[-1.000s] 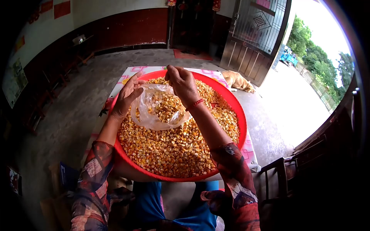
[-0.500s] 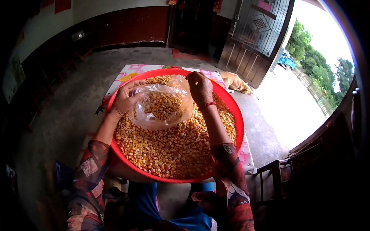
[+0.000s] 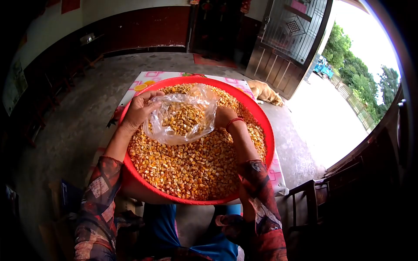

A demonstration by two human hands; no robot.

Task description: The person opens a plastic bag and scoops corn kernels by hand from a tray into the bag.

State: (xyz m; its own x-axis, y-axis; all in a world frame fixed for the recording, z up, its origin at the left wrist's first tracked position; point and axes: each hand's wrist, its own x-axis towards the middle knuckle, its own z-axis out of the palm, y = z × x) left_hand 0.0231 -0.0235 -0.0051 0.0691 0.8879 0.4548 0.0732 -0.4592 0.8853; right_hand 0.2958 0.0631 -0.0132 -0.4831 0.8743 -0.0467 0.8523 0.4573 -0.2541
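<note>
A clear plastic bag (image 3: 167, 138) with corn kernels inside rests on the loose corn kernels (image 3: 183, 174) in a wide red basin (image 3: 268, 143). My left hand (image 3: 140, 112) pinches the bag's left rim between thumb and fingers. At the bag's right side, my right hand (image 3: 225, 116) is low against the kernels, wearing a red beaded bracelet on the wrist. Its fingers are turned away and hidden, so I cannot see whether they grip anything. The bag's mouth gapes upward toward me.
Under the basin is a table with a pink-and-white patterned cloth (image 3: 278, 176). A tan dog (image 3: 263, 92) lies on the floor beyond it, near an open door (image 3: 283, 48). Dark wooden furniture (image 3: 311, 200) stands at the right. Outside, a blue vehicle (image 3: 323, 68) is visible.
My right hand has moved down from the bag's upper right rim to beside its right side, near the kernels. My left hand keeps its hold on the bag.
</note>
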